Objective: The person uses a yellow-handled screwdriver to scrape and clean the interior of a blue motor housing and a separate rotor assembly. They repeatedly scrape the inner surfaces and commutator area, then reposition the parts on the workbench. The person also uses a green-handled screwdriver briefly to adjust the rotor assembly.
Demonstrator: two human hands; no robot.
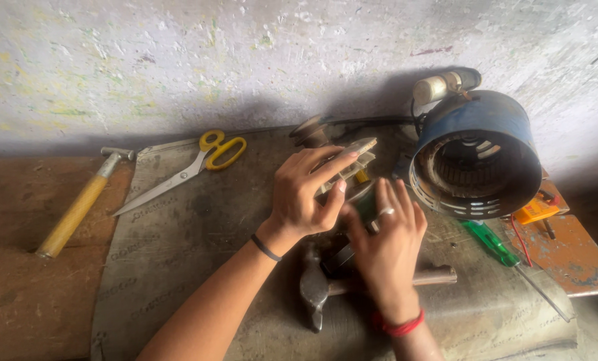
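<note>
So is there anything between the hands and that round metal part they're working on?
Nothing visible does. The left hand already grips the round metal part from above and the right hand touches its lower side. A claw hammer lies under the right wrist, below the part, not between.

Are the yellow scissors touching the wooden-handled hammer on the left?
Apart. The head view shows bare bench between the scissors and the hammer.
</note>
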